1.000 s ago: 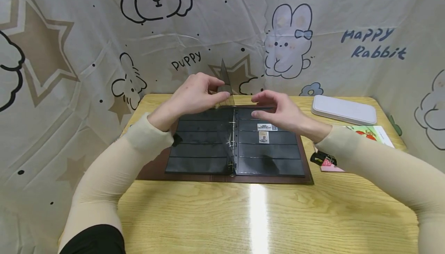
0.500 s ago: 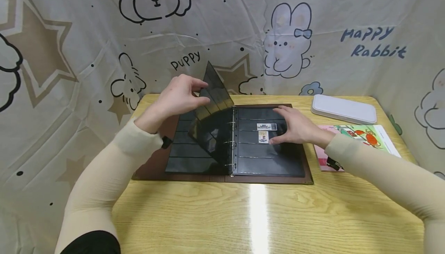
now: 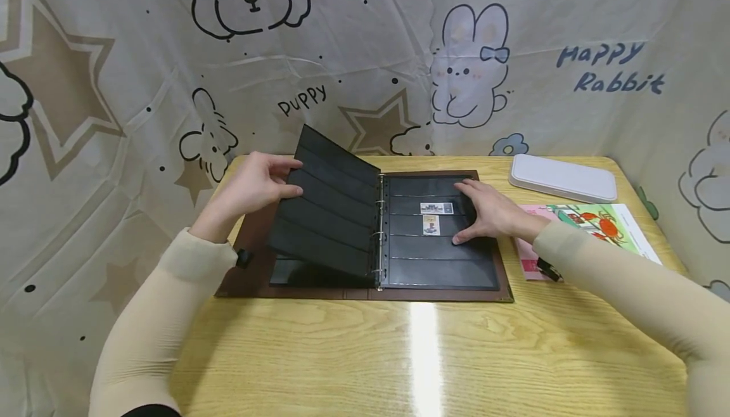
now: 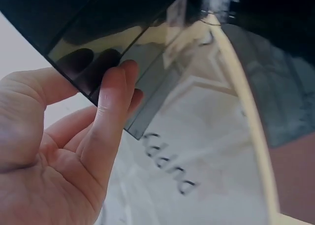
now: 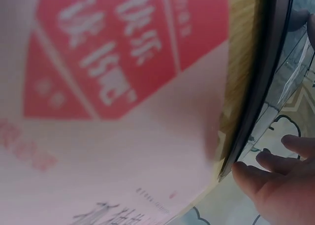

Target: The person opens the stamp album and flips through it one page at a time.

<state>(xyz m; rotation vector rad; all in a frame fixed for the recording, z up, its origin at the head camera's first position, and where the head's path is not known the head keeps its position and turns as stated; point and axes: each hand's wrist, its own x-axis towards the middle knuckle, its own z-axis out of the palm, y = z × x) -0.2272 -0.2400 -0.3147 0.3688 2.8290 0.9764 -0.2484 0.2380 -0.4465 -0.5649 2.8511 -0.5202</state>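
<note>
Black and pliant, by the look of it, so worth turning gently. Pinched in the left hand (image 3: 253, 179), with the page (image 3: 327, 208) tilted up over the left half of the album (image 3: 248, 271) on the table (image 3: 319, 353). With the right hand (image 3: 492, 211) spread and gripping nothing, at the outer side of the right leaf (image 3: 439, 272). Best to swing round the rings (image 3: 379, 236) evenly (two stamps (image 3: 436, 208) in that leaf, so no jolts), without tugging at the holes. Lower flat before letting go.
</note>
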